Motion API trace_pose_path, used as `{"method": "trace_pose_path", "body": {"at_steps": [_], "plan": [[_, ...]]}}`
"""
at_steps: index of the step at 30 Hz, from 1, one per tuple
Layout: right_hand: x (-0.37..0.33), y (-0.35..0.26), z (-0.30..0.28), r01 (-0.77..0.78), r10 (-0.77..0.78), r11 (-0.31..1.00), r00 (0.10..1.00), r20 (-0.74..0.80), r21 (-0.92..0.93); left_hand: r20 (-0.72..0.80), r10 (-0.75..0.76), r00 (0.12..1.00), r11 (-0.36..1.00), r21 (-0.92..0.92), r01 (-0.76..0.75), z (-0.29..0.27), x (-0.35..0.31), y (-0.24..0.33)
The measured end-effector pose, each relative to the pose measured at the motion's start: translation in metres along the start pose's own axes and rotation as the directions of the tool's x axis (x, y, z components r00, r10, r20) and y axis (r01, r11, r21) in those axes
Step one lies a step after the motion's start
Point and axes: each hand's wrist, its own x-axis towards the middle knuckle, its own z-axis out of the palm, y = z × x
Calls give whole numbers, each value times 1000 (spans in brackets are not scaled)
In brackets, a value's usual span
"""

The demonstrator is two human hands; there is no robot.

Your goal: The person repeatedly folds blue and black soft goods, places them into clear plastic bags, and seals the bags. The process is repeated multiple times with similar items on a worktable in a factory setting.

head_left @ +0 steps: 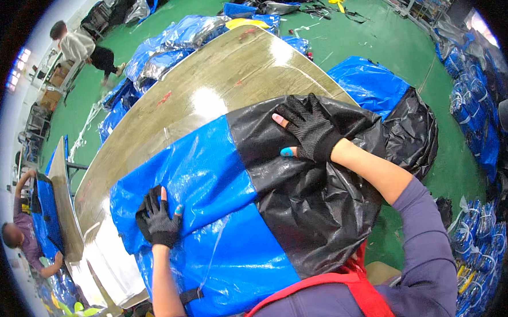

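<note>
A large bag-like piece of blue and black plastic sheeting lies spread over the near part of the worktable. Its left part is blue, its right part black and wrinkled. On the blue part, my left hand presses flat with fingers apart, in a black knit glove that leaves some fingertips bare. My right hand, gloved the same way, rests on the black part near its far edge, fingers spread. Blue wrapping shows on a fingertip of each hand. A dark strap sticks out at the near edge.
Beyond the table's right corner sits another blue and black piece. Blue bundles line the far edge, and tied blue stacks stand at right on the green floor. One person is at far left, another at a left-hand table.
</note>
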Motion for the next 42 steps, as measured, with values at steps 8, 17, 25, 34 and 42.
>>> {"method": "trace_pose_path", "body": {"at_steps": [8,17,25,34,42], "plan": [[-7,1,0,41,-41,997,999,7,-62,-295,586,755,714,-252,-653,-48,74,150],[-48,36,-58,-153,120,903,987,108,401,-297,488,821,831,-130,-541,8,78,168],[-200,-55,-101,314,-304,921,950,-78,231,-399,539,741,689,-297,-661,-55,56,217],[-15,38,-37,-40,-53,929,969,240,367,-321,816,481,449,-170,-877,10,69,224],[18,69,39,-85,-200,822,882,426,563,344,415,842,886,-363,-288,-29,-121,-101]]}}
